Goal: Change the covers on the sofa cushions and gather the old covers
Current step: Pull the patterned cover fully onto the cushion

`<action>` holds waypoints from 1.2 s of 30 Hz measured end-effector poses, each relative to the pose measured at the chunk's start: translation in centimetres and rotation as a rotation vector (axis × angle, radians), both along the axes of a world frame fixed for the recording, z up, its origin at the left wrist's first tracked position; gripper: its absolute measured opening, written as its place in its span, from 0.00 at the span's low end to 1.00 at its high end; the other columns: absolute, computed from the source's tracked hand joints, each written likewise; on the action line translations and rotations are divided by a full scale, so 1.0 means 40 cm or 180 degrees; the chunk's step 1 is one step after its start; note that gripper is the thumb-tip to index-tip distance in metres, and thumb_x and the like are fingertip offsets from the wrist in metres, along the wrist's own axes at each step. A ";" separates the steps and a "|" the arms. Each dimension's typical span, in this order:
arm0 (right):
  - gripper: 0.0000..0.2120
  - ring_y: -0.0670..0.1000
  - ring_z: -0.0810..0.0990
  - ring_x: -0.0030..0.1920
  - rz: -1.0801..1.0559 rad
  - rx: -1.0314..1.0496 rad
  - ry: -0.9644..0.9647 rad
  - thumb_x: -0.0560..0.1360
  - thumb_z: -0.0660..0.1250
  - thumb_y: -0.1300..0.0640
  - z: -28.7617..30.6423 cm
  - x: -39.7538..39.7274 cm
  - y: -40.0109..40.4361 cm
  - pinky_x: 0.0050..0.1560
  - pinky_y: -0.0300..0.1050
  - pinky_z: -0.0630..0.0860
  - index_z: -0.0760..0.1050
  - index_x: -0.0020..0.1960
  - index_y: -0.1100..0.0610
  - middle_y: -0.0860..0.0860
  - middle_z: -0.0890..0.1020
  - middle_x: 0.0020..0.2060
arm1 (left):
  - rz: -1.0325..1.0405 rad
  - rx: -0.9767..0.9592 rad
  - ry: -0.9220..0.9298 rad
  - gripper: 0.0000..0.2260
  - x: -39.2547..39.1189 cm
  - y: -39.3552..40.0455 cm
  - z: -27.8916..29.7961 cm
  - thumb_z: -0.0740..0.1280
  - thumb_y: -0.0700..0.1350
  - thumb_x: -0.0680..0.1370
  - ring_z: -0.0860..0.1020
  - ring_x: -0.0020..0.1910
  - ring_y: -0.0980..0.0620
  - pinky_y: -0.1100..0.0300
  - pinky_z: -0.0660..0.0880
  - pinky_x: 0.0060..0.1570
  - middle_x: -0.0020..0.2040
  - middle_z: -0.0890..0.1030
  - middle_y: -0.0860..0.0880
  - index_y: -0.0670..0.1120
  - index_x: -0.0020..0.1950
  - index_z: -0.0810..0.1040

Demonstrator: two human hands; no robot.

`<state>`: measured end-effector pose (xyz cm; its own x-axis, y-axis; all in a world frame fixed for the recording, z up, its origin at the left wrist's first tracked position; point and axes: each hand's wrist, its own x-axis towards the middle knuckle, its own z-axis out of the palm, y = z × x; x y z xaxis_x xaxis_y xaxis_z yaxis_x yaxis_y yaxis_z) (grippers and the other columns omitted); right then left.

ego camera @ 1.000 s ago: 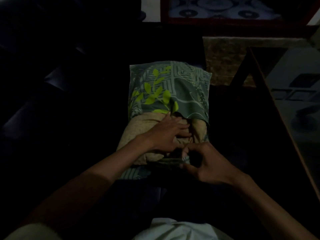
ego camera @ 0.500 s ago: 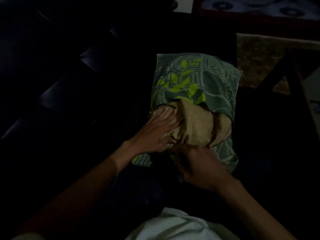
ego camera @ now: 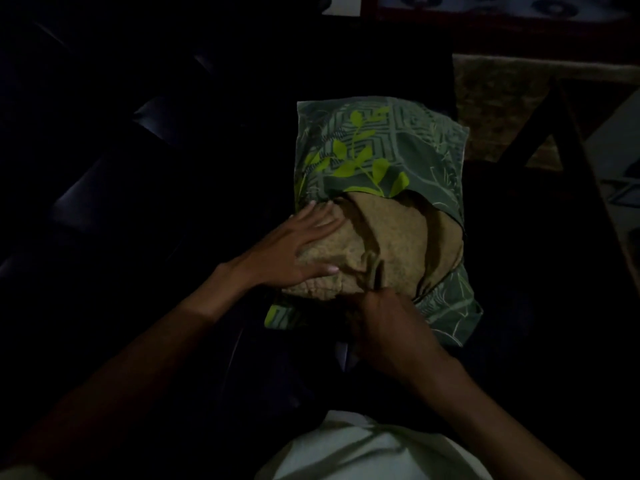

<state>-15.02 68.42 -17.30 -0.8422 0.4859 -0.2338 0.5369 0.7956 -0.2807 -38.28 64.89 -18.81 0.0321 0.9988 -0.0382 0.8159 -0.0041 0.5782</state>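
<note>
A tan cushion (ego camera: 391, 244) lies on the dark sofa, its far half inside a green cover (ego camera: 384, 147) printed with lime leaves. My left hand (ego camera: 298, 247) lies flat with straight fingers on the cushion's bare left side. At the near edge my right hand (ego camera: 388, 323) is curled and pinches a fold of the cushion fabric. The cover's lower layer (ego camera: 450, 313) shows beneath the cushion at the right and near left.
The black leather sofa (ego camera: 121, 188) fills the left and near side. A brown rug (ego camera: 502, 88) and a dark wooden table frame (ego camera: 568, 161) lie to the right. My pale shirt (ego camera: 363, 452) shows at the bottom edge. The room is dim.
My left hand slid from the cushion's middle to its left side. The cover's open edge has drawn back, baring more tan cushion. My right hand closed into a pinch at the near edge.
</note>
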 end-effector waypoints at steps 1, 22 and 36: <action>0.21 0.55 0.85 0.44 0.0011 -0.0063 0.0020 0.62 0.80 0.49 0.009 0.007 -0.001 0.39 0.44 0.77 0.82 0.53 0.50 0.51 0.85 0.44 | 0.0047 -0.0007 0.0012 0.37 0.011 0.004 -0.005 0.68 0.64 0.76 0.40 0.81 0.55 0.44 0.47 0.79 0.82 0.47 0.56 0.58 0.81 0.56; 0.18 0.58 0.77 0.56 -0.0825 0.1180 0.0935 0.65 0.63 0.54 0.022 0.247 0.345 0.52 0.56 0.70 0.79 0.53 0.54 0.52 0.82 0.53 | 0.0686 0.1022 -0.0114 0.11 0.454 0.030 0.058 0.67 0.55 0.78 0.77 0.35 0.45 0.56 0.70 0.32 0.39 0.74 0.48 0.48 0.43 0.79; 0.26 0.53 0.76 0.50 -0.1050 0.1164 -0.1097 0.65 0.58 0.43 0.043 0.531 0.251 0.51 0.51 0.67 0.77 0.62 0.43 0.47 0.78 0.56 | -0.2013 0.0830 0.1103 0.34 0.465 0.335 0.013 0.53 0.74 0.75 0.53 0.81 0.52 0.43 0.46 0.78 0.80 0.61 0.54 0.58 0.77 0.67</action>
<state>6.21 78.48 -15.57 -0.5387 0.8091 -0.2350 0.7832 0.5837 0.2141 -19.69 78.29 -18.31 0.6297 0.7723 0.0842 0.7473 -0.6318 0.2061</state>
